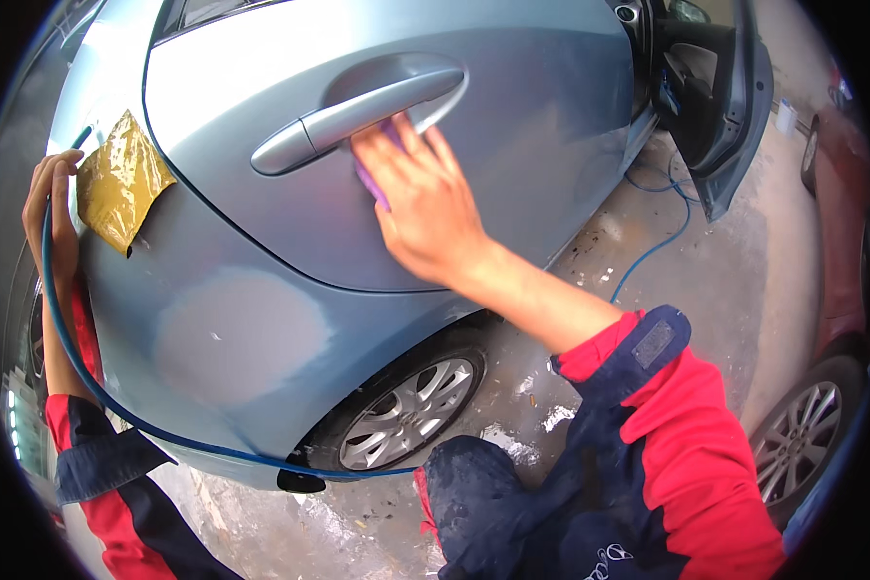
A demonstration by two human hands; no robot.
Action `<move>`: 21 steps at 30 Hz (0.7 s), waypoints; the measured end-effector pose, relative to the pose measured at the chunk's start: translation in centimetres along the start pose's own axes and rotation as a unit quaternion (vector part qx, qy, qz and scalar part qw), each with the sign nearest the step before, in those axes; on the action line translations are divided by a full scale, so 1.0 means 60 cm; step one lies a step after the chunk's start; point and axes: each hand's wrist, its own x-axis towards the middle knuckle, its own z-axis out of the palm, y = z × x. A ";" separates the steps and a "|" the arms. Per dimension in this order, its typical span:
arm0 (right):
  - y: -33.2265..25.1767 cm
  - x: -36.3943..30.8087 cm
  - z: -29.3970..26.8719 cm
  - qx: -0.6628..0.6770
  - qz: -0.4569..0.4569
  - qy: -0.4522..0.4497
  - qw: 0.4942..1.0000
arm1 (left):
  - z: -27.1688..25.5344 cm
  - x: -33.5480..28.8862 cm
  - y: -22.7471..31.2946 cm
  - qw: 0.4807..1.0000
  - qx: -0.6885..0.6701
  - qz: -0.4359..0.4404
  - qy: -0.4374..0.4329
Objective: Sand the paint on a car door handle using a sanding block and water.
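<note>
My right hand (423,208) presses flat against a blue-grey car's rear door (522,164), just under the door handle (367,111). Beneath its fingers shows a thin purple pad (370,182); most of it is covered by the hand. At the far left, my left hand (56,208) grips a blue hose (150,425) near its upper end, beside the car's body. Close by, a crinkled gold sheet (126,184) clings to the panel behind the door seam. Below that, a pale, dull patch (242,333) marks the rear panel.
The hose sags across the car's lower side above the rear wheel (411,411). An opened front door (710,106) juts out at the upper right. Another blue hose (652,249) lies on the wet, stained floor (706,271). A dark red car (844,222) stands at the right.
</note>
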 end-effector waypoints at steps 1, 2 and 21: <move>0.005 0.001 -0.006 0.001 -0.001 0.001 1.000 | -0.001 -0.002 -0.004 1.000 0.002 0.000 0.001; 0.020 0.002 -0.018 -0.019 -0.049 -0.032 0.998 | 0.000 -0.005 -0.007 1.000 -0.006 0.000 -0.005; 0.012 0.027 -0.053 -0.174 -0.106 -0.013 0.979 | -0.007 -0.002 0.021 1.000 -0.018 0.005 0.021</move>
